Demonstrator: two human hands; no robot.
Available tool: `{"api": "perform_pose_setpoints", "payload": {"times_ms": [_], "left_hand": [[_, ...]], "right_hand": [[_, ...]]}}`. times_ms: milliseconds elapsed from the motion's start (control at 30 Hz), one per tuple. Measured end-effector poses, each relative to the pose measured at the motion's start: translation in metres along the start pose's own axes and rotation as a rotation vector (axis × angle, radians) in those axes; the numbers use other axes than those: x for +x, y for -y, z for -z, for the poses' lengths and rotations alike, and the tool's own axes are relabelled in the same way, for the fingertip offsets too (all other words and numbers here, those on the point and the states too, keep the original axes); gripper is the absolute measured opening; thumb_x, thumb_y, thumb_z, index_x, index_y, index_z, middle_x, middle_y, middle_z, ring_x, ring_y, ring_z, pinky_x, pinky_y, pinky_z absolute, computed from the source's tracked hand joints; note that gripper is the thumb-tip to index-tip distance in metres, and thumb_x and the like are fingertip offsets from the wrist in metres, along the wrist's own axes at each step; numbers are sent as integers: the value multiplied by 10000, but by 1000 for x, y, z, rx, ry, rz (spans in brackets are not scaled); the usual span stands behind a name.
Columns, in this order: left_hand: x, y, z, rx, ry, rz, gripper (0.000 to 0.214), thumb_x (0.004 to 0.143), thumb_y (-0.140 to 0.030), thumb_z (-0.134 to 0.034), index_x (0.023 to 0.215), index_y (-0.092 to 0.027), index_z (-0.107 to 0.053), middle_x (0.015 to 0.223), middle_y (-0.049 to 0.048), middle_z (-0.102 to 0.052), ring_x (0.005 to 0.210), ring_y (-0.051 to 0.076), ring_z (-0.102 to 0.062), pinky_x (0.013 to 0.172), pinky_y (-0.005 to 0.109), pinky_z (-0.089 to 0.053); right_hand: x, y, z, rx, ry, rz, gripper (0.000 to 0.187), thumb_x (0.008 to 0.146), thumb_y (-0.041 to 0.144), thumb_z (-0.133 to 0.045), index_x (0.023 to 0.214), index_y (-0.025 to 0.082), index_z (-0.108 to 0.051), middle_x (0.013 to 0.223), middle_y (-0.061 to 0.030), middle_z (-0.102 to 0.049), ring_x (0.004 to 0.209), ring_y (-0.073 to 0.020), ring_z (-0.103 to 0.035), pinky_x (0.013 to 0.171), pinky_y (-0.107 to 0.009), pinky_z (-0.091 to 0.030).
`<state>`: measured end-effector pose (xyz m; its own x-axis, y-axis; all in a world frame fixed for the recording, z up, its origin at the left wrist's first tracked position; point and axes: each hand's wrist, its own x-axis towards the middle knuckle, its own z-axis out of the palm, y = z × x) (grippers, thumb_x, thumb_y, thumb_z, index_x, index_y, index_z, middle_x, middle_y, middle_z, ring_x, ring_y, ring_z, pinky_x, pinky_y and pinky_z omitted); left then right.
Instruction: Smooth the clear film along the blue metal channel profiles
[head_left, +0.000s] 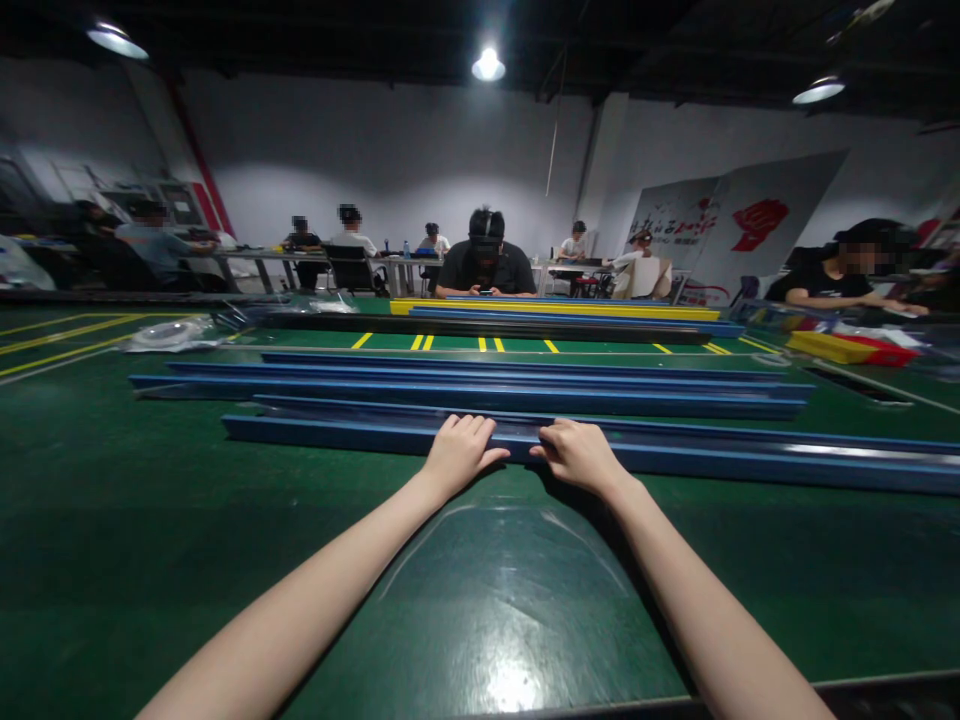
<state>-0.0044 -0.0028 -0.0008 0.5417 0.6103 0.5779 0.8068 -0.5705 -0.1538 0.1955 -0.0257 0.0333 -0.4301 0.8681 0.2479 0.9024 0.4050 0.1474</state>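
Observation:
A long blue channel-shaped rail (337, 432) lies crosswise on the green table in front of me. My left hand (461, 448) grips its near wall, fingers bent over the top edge and thumb pointing right along the front. A short way to the right, my right hand (576, 452) holds the same wall with curled fingers, its thumb pointing left. The fingertips of both hands are partly hidden inside the channel. Just beyond lie more blue rails (480, 394), roughly parallel to the held one.
Farther back lie a black rail (480, 325) and a yellow rail (585, 308). A clear plastic bag with coiled material (169, 333) is at left. Yellow and red trays (847, 347) and a dark flat device (855, 384) are at right. A person (487, 262) sits opposite.

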Motion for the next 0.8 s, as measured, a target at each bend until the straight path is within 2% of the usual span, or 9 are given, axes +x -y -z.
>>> {"api": "perform_pose_setpoints", "payload": {"times_ms": [167, 367, 533, 800], "left_hand": [[1, -1, 2, -25, -19, -78, 363, 814, -480, -428, 943, -147, -497, 867, 68, -580, 813, 191, -520, 715, 304, -336], [2, -2, 4, -1, -8, -169, 336, 814, -432, -462, 983, -143, -489, 913, 82, -572, 865, 202, -508, 749, 317, -330], [2, -2, 3, 10, 13, -140, 364, 795, -461, -476, 978, -147, -502, 940, 81, -576, 890, 207, -501, 748, 318, -321], [3, -3, 4, -10, 21, -107, 368, 799, -486, -447, 953, -161, -525, 931, 70, -586, 897, 201, -496, 735, 314, -313]], "right_hand": [[-2, -7, 4, -48, 4, -21, 306, 819, 390, -398, 720, 191, -608, 773, -70, -636, 697, -164, -580, 536, -243, -277], [-15, -28, 10, -114, 74, -105, 335, 792, 428, -407, 678, 197, -623, 708, -77, -651, 660, -186, -590, 511, -249, -258], [-21, -36, 10, -114, 72, -125, 326, 788, 414, -401, 671, 199, -616, 707, -75, -648, 671, -184, -589, 521, -251, -266], [-22, -32, 8, -28, 39, -107, 299, 793, 396, -404, 708, 191, -605, 752, -64, -645, 722, -176, -582, 569, -245, -300]]}}
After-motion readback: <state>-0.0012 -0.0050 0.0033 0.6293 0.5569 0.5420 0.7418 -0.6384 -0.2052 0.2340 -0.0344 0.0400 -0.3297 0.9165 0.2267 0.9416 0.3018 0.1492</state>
